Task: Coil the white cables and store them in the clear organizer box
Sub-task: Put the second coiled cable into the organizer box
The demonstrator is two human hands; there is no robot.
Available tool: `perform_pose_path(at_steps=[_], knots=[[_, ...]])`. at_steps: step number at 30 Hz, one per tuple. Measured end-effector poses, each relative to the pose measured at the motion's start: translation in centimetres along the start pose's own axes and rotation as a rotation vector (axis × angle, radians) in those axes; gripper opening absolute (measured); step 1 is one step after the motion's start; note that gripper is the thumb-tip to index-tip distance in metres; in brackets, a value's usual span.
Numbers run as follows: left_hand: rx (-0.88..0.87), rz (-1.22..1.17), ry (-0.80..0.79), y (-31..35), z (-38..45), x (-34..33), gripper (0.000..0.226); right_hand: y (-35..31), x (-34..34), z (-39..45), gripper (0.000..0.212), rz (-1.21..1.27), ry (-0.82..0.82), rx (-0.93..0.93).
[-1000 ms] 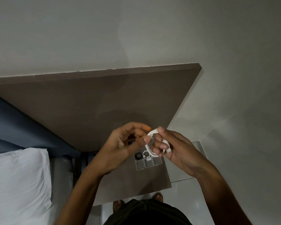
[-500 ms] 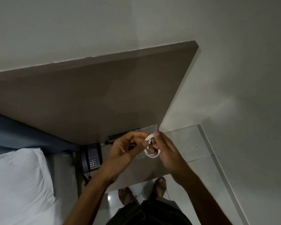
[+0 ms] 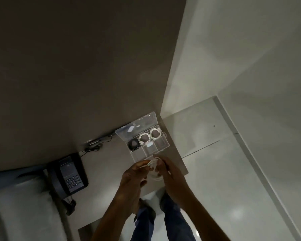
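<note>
A clear organizer box (image 3: 162, 148) lies open on the brown table, its lid (image 3: 137, 126) folded back toward the wall. Two coiled white cables (image 3: 145, 137) (image 3: 155, 133) sit in its back compartments, and a black coil (image 3: 133, 145) fills the back left one. Just in front of the box, my left hand (image 3: 134, 178) and my right hand (image 3: 170, 176) hold a coiled white cable (image 3: 154, 169) between them. Both hands pinch the coil, and the fingers hide part of it.
A dark desk phone (image 3: 69, 173) stands on the table to the left, with black cords (image 3: 94, 145) by the wall behind it. The brown table (image 3: 104, 164) ends at its right edge near the box. White bedding (image 3: 21, 211) lies at the far left; a tiled floor lies to the right.
The view has tilted downward, so the open box and the phone now show fully. My hands with the white coil have come down to just in front of the box.
</note>
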State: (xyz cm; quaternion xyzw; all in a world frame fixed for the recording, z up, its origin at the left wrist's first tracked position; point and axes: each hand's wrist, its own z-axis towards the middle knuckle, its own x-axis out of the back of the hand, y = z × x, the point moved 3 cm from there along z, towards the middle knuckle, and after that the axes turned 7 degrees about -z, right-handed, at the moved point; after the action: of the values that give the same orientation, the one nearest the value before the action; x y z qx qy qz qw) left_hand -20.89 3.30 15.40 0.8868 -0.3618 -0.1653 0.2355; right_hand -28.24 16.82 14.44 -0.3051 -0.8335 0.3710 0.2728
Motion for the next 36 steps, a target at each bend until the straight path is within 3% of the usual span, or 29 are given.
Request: perform_pose_path(at_steps=[6,10,18,25,28,32,36], knots=[[0.101,-0.008,0.007,-5.5,12.8,-1.8,0.029,9.8,1.5,9.8,0.025,-0.09,-0.029,0.019],[0.057,-0.006,0.006,-7.4,19.2,-2.6,0.025,13.3,2.2,14.4,0.028,-0.226,0.031,0.112],[-0.303,0.382,0.099,-7.4,26.4,-3.7,0.012,15.5,2.0,21.3,0.008,-0.412,0.296,0.232],[-0.711,0.788,0.188,-7.3,27.5,-5.1,0.008,15.6,0.7,22.9,0.024,-0.67,0.406,0.293],[-0.756,0.899,0.189,-7.6,27.8,-5.4,0.01,16.2,0.4,23.0,0.021,-0.724,0.396,0.31],[-0.775,1.028,0.16,-8.1,27.8,-5.4,0.019,18.9,0.6,23.4,0.01,-0.364,0.399,0.16],[-0.856,1.107,0.136,-8.1,27.6,-5.5,0.007,18.4,0.8,23.0,0.02,-0.478,0.378,0.31]])
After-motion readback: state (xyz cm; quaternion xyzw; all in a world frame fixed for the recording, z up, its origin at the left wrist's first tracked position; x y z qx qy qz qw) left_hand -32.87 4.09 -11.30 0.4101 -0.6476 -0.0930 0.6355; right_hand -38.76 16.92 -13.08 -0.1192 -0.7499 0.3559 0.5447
